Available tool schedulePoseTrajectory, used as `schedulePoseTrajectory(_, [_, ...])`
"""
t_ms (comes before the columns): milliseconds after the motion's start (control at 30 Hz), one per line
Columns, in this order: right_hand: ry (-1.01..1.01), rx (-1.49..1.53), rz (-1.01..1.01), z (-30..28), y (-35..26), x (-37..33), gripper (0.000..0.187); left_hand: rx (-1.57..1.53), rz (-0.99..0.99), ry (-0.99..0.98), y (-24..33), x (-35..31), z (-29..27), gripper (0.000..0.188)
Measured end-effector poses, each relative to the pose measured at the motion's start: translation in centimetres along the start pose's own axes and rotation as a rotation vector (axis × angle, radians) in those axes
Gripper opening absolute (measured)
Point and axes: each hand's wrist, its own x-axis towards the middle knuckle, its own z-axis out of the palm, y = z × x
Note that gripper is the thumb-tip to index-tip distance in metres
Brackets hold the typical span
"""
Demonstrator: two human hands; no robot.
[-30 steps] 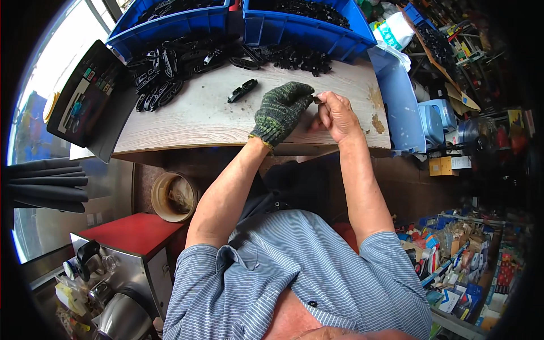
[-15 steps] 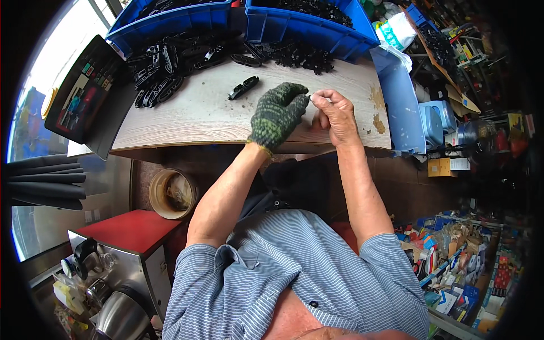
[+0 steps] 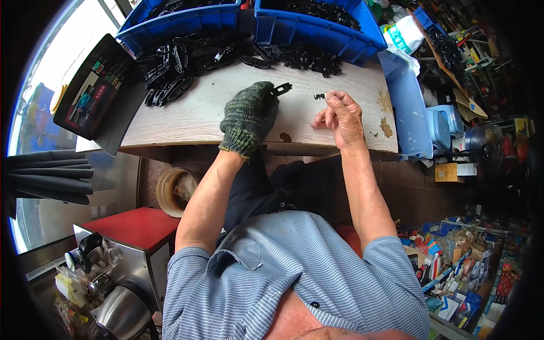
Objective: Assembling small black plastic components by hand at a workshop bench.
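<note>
My left hand (image 3: 248,116), in a dark green knitted glove, is closed around a long black plastic part (image 3: 281,89) whose slotted end sticks out past the fingers. Opposite it, my bare right hand (image 3: 345,120) pinches a small black notched piece (image 3: 319,97) between thumb and forefinger. A gap separates the two pieces, both above the pale wooden table (image 3: 198,107). Beyond my left hand lies a heap of long black parts (image 3: 170,68), and further right a pile of small black pieces (image 3: 311,59).
Two blue bins with black parts, a left bin (image 3: 181,24) and a right bin (image 3: 323,37), stand along the far side. A tablet (image 3: 88,93) leans at the left. A light blue tub (image 3: 405,105) adjoins the right edge. Below the table stands a bucket (image 3: 165,192).
The single long part that lay on the table is now in my left hand, which has moved left, away from my right hand. The small black piece now shows clearly at my right fingertips.
</note>
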Motion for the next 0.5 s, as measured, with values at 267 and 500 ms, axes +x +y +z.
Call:
schedulePoseTrajectory(267, [-0.073, 0.026, -0.059, 0.1, 0.9, 0.7, 0.017, -1.056, -0.519, -0.404, 4.3, 0.4, 0.7, 0.029])
schedulePoseTrajectory(500, [-0.072, -0.012, -0.015, 0.2, 1.4, 0.8, 0.014, -0.939, -0.347, -0.33, 3.5, 0.2, 1.2, 0.03])
